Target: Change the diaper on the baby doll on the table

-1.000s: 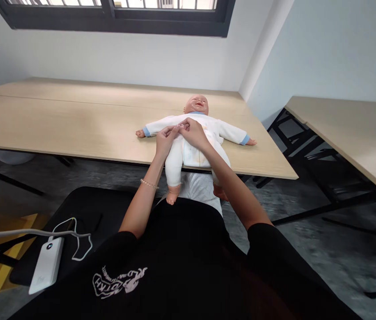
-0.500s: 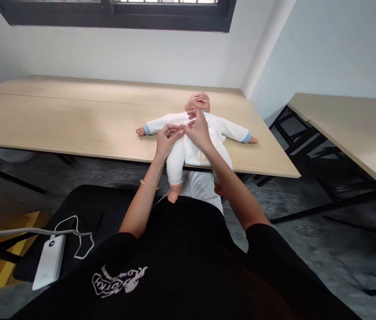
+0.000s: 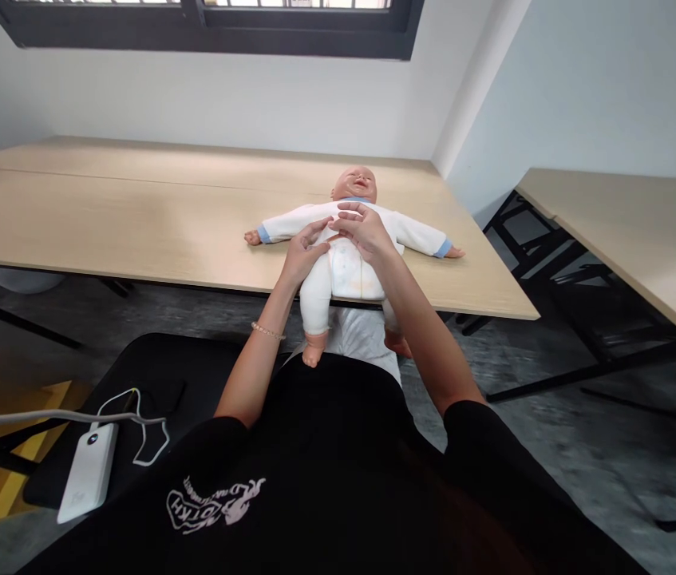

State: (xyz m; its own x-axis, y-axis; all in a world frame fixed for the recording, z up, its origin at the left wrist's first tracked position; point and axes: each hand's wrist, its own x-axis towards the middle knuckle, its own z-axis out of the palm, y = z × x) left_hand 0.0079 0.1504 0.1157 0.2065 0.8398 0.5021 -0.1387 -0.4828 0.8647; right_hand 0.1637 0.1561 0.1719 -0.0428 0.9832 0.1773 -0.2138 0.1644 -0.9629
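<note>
A baby doll [image 3: 355,185] in a white suit with blue cuffs [image 3: 346,271] lies on its back at the near edge of the long wooden table [image 3: 134,224], arms spread and legs hanging over the edge toward me. My left hand [image 3: 300,257] rests on the doll's chest from the left, its fingertips pinching the suit's front. My right hand [image 3: 366,231] sits on the chest from the right, fingers curled on the same fabric. A small gap in the suit shows between the two hands.
A white cloth [image 3: 365,339] lies under the doll's legs on my lap. A white power bank [image 3: 87,473] with a cable lies on a black seat at my lower left. A second wooden table [image 3: 630,231] stands to the right, with a grey floor between.
My right hand lifted toward the doll's neck, then came back down onto the chest. My left hand stayed at the left of the chest, its fingers now reaching further forward.
</note>
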